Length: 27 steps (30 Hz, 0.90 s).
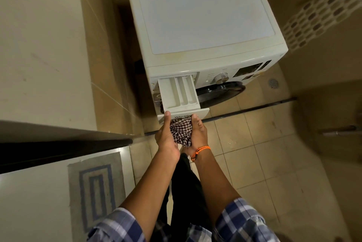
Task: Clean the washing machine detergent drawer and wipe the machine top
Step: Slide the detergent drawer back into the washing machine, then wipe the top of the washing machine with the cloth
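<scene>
Your grip is a two-handed one: your left hand [166, 136] and right hand [197, 134] are both curled round a bunched checked cloth [181, 131], holding it between them just in front of the pulled-out detergent drawer [178, 93]. Your left thumb reaches up to the drawer's front panel [201, 112], and your right thumb lies on top of the cloth near it. An orange braided band [199, 151] sits on your right wrist.

The drawer stands out from the upper left of the washing machine [195, 65]. Its three long compartments look bare inside. On the front panel you can read part of "Whirlpool"; the cloth covers the rest.

Right of the drawer are a round dial [221, 78] and a dark display [247, 69], whose small print is too fine to read. Below them shows the dark door rim [219, 93]. The machine top [201, 10] is a flat pale surface.

A narrow dark gap runs between the machine's left side and the wall [39, 36]. Tiled floor [264, 143] lies open to your right, with a round drain [273, 83]. A blue-patterned mat [96, 189] lies at your left.
</scene>
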Each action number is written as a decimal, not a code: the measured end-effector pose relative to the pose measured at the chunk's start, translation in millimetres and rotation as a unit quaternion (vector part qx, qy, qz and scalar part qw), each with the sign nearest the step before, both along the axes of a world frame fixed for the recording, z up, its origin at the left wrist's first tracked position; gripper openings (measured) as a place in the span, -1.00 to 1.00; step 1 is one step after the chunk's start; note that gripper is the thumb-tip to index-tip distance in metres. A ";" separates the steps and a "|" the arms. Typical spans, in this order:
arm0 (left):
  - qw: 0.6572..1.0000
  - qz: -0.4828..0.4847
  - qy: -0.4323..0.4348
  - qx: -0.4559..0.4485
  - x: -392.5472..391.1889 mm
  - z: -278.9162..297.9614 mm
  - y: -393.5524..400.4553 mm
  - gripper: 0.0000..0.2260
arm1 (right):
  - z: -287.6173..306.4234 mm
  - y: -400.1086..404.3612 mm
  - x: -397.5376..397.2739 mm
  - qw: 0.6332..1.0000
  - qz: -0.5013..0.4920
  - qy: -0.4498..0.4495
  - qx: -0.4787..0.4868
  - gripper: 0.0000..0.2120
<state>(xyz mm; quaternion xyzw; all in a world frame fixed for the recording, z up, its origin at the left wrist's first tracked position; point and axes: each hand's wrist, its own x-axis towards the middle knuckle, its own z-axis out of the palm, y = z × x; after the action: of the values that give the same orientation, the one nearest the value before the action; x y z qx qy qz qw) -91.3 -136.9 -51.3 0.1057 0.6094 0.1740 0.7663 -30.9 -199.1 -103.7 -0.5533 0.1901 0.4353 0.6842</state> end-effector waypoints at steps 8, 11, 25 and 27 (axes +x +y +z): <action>0.999 0.011 0.031 0.021 -0.6 -10.6 1.6 -0.47 | -1.7 0.7 -0.8 0.999 0.000 -0.012 -0.030 -0.73; 0.999 -0.006 0.040 0.024 -1.5 -11.6 6.4 -0.51 | -2.3 3.9 0.1 0.999 0.000 -0.011 -0.040 -0.72; 0.994 -0.050 0.043 0.087 55.4 -26.0 103.1 -0.53 | 8.0 103.4 78.4 0.989 0.091 -0.072 -0.092 -0.61; 0.994 -0.051 0.045 0.083 65.8 -28.6 117.0 -0.49 | 10.2 116.7 88.1 0.987 0.105 -0.070 -0.099 -0.58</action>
<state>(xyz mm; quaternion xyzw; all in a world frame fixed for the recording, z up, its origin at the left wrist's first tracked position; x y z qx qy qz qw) -25.5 -19.9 -79.8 0.2081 0.6205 0.1796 0.7345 57.1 -82.4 -93.5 -0.6645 0.1246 0.4440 0.5880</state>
